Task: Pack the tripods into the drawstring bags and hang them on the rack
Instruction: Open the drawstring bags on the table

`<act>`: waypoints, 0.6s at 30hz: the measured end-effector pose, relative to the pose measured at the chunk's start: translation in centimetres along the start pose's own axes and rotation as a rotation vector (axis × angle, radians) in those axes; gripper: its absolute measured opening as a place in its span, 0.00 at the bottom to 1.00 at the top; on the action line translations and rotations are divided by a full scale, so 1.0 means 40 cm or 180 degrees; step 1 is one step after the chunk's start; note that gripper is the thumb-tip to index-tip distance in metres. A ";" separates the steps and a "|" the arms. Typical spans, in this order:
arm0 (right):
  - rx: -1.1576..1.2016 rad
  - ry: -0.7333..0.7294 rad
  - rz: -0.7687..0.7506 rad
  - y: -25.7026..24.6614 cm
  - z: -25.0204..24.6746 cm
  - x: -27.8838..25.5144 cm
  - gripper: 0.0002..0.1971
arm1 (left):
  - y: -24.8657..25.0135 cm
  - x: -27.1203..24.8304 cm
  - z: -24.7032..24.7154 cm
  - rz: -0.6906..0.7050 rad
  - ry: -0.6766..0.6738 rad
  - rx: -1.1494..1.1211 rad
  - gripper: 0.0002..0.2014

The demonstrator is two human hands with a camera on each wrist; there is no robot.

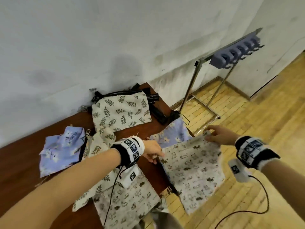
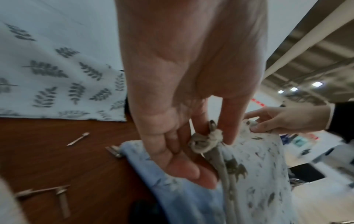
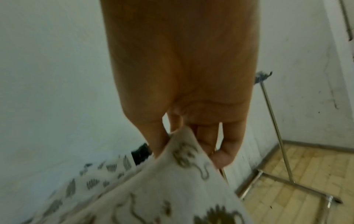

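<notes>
I have the cat-print bag [image 1: 193, 167] held up off the far-right corner of the bench [image 1: 19, 162], spread between both hands; my left hand [image 1: 152, 152] has its grip pinched round the gathered, knotted corner of the bag, and my right hand [image 1: 219, 135] pinches the opposite top corner, so both grips are closed on the same bag; whether a tripod is inside it I cannot tell, though a dark edge runs down its left side. The rack [image 1: 231, 53] stands well to the right of the bench with its hooks bare, so nothing is hung yet; I judge the task near its start. On the bench, a leaf-print bag [image 1: 120, 111] lies at the back over black tripods [image 1: 156, 111] that stick out past its right edge; a purple floral bag [image 1: 59, 149] lies at the left, a second purple bag [image 1: 173, 134] just behind the one I hold, another cat-print bag [image 1: 128, 202] at the near edge. Nearly all of the packing, and all the hanging, look left to do.
</notes>
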State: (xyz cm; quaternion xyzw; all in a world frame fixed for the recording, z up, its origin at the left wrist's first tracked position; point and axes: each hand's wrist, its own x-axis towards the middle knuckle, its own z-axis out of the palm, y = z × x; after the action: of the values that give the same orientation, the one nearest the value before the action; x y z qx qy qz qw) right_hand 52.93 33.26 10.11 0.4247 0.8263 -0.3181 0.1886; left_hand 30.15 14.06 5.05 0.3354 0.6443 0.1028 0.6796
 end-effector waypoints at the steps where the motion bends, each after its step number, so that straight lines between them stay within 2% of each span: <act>1: -0.0063 0.0028 -0.0072 -0.004 0.028 0.038 0.15 | -0.022 0.022 -0.007 -0.0047 0.0173 0.0022 0.12; 3: -0.0110 0.0187 -0.0219 -0.008 0.073 0.116 0.13 | -0.058 0.059 -0.018 -0.0014 0.0714 0.0070 0.08; 5: 0.0010 0.0382 -0.0286 -0.016 0.107 0.182 0.14 | -0.087 0.087 -0.031 0.0071 0.1272 0.0053 0.09; 11: -0.0110 0.0788 -0.0196 -0.039 0.148 0.295 0.15 | -0.130 0.131 -0.042 0.0205 0.2087 -0.0058 0.07; 13: -0.0092 0.0904 -0.0139 -0.047 0.153 0.314 0.16 | -0.140 0.133 -0.048 0.0323 0.2325 -0.0320 0.10; 15: -0.0021 0.1078 -0.0091 -0.061 0.160 0.329 0.17 | -0.155 0.127 -0.055 0.0437 0.2342 -0.0603 0.17; 18: 0.0037 0.1334 -0.0110 -0.103 0.172 0.340 0.21 | -0.205 0.094 -0.085 0.0137 0.2442 -0.0586 0.28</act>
State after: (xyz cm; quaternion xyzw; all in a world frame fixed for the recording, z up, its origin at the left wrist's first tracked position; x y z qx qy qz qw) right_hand 42.10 34.66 -1.31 0.4684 0.8528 -0.2308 0.0046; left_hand 25.10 11.14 -2.61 0.2237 0.8324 0.2922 0.4144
